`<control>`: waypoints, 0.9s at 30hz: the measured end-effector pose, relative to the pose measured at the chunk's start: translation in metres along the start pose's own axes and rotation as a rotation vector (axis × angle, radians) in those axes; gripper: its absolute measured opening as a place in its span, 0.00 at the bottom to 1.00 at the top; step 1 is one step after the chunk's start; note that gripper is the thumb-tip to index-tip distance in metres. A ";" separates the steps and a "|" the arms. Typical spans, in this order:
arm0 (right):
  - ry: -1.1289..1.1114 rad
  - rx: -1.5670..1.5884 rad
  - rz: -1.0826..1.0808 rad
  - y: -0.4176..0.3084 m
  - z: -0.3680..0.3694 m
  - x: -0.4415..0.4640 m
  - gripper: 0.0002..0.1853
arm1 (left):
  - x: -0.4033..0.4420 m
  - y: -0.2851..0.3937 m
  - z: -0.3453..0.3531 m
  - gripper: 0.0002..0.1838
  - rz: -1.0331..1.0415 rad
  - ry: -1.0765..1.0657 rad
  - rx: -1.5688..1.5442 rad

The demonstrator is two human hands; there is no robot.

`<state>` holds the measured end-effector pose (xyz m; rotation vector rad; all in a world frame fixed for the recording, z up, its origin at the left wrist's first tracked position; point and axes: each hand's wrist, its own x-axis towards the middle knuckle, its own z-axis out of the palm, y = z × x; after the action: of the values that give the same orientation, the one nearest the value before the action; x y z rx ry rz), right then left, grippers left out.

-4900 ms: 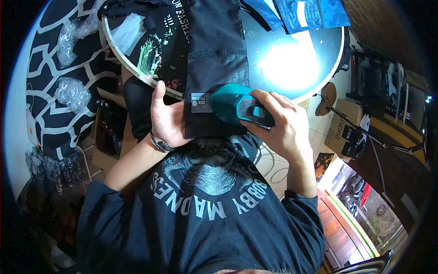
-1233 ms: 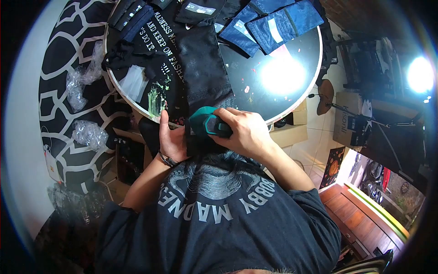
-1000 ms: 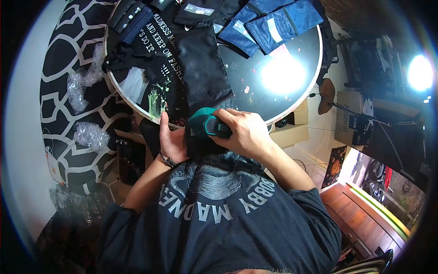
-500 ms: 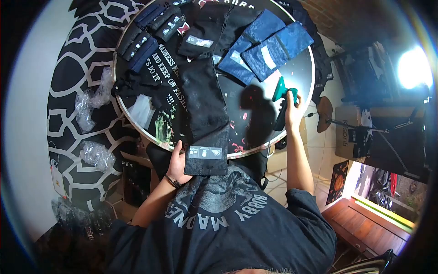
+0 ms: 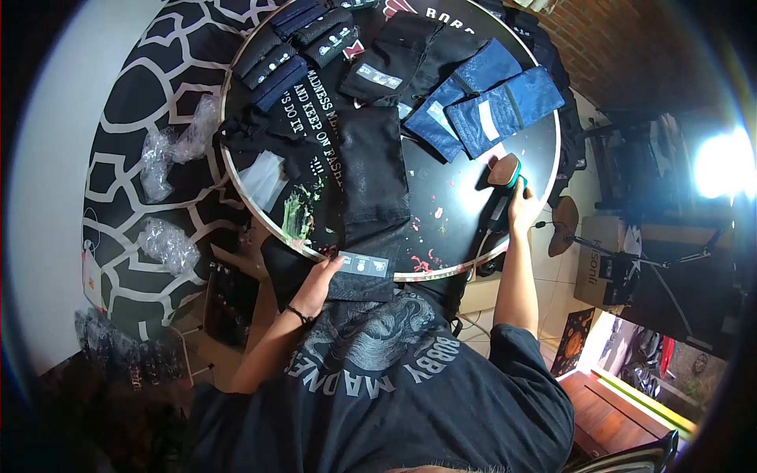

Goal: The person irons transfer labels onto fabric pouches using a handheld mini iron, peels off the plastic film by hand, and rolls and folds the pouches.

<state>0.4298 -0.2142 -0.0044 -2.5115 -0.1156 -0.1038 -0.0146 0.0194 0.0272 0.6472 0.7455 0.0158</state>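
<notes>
My left hand (image 5: 318, 285) pinches the near end of a long black folded cloth (image 5: 374, 169), thumb on top. A pale printed label (image 5: 364, 266) lies across that end, which overhangs the table's near rim in front of my shirt. The rest of the cloth stretches away over the tabletop. My right hand (image 5: 520, 206) grips a small green and black iron (image 5: 505, 170) above the right side of the table. Its brownish flat plate is turned up toward the camera, and a cord trails below it.
On the round black table (image 5: 430, 229), blue folded cloths (image 5: 505, 110) and black ones (image 5: 394, 59) lie at the far side. Rolled bundles (image 5: 303, 43) and a white translucent sheet (image 5: 264, 180) are on the left. Crumpled clear plastic (image 5: 169, 244) lies beyond the left rim. A bright lamp (image 5: 724, 165) shines at right.
The iron has been turned so that its plate now shows, and my right hand sits slightly lower. My left thumb has moved onto the label. The whole view has shifted a little.
</notes>
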 end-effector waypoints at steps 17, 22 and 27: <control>-0.315 0.188 -0.960 -0.243 0.080 -0.089 0.22 | -0.031 0.018 -0.055 0.22 0.050 0.029 0.364; -0.400 -0.269 -0.798 -0.268 0.137 -0.069 0.38 | -0.050 0.037 -0.089 0.24 0.301 0.195 0.558; -0.470 -0.389 -0.712 -0.271 0.147 -0.050 0.26 | -0.037 0.071 -0.108 0.14 0.606 0.460 0.728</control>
<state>0.3581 0.0878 0.0293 -2.6997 -1.2834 0.1986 -0.0958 0.1260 0.0298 1.5856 0.9742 0.4815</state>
